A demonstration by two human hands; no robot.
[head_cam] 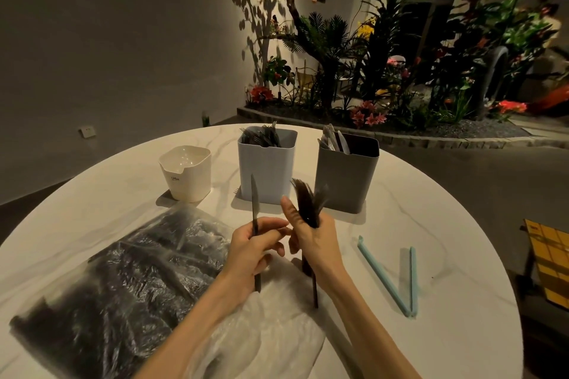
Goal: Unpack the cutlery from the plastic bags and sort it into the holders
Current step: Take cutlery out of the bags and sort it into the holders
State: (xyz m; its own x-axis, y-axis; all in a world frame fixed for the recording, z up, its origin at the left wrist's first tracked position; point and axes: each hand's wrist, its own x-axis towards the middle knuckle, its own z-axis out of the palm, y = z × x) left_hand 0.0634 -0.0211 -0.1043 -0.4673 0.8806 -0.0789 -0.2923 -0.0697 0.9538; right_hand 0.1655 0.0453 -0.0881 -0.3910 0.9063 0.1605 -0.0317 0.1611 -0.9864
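I see my left hand [252,243] pinching one black knife [255,215] upright and my right hand [311,237] gripping a bunch of black forks [308,200], both above the plastic bag [123,271] near the table's [446,255] front edge, before the blue holder [266,169].

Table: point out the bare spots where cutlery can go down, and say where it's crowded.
Bare: table right of the grey holder, beyond the blue clip; also the strip left of the white holder. Crowded: near left, under the bag, and the centre, where both hands work.
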